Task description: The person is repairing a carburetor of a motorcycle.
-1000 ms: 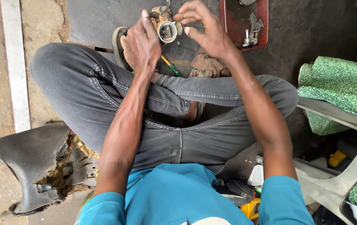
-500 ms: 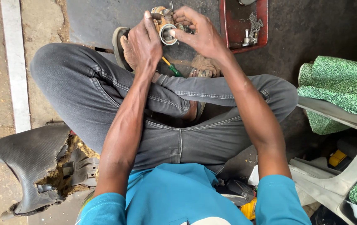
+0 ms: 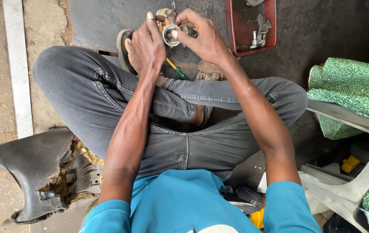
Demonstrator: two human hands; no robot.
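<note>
Red tray (image 3: 236,39) crowds the right; bare floor (image 3: 98,21) lies open left.

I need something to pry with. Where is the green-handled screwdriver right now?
In the head view, the green-handled screwdriver lies on the dark floor just below the left hand, between the sandalled feet, left of the red tray.

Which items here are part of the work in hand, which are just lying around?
In hand: small metal engine part, held by left hand and right hand.
Lying about: green-handled screwdriver, red tray of metal bits, torn seat, green cloth.
</note>
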